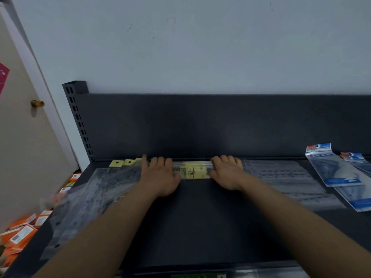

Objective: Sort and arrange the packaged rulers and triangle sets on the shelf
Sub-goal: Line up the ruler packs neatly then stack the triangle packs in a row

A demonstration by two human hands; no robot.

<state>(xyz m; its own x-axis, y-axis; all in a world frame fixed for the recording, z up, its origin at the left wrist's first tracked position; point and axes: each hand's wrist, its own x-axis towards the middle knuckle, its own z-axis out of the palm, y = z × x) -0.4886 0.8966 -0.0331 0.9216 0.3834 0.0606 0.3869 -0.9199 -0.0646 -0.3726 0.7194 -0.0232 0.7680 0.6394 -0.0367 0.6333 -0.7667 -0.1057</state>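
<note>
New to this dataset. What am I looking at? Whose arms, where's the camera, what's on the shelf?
No robot: one head-worn camera looks down at a person's bare arms. The left hand and right hand both grip a clear ruler pack with a yellow label, fingers curled over it, at the back of a dark grey metal shelf. On the left lie clear ruler packs with yellow tabs, on the right flat clear packs, far right blue-and-white packs. Below, at lower left, are orange boxes.

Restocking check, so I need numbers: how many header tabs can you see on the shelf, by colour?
Yellow header tabs: 3, the third partly hidden by the left hand gripping the ruler pack
Blue header tabs: 2
Total: 5
</note>
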